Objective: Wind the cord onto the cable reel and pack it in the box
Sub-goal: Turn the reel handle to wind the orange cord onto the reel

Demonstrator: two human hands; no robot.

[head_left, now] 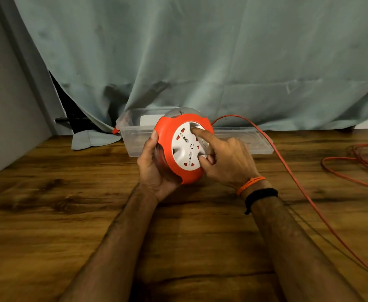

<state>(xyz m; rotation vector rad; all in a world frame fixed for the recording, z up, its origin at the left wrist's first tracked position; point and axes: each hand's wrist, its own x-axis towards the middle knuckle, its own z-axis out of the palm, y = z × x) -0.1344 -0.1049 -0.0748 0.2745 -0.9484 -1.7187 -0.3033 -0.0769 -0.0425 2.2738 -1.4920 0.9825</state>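
The round cable reel (170,147) has an orange rim and a white socket face, and it is tilted up above the wooden table. My left hand (154,168) cups its left side and back. My right hand (224,158) rests on the white face, index finger and thumb set into its recesses. An orange cord (287,168) leaves the reel's top right and runs down across the table to the lower right edge. More of the cord lies in loose loops (357,162) at the far right. The clear plastic box (133,140) stands right behind the reel.
A grey-green curtain (200,57) hangs behind the box and reaches the table. A grey wall (4,105) closes the left side. The wooden table (69,203) stretches in front of me. A small orange part (115,130) lies at the box's left corner.
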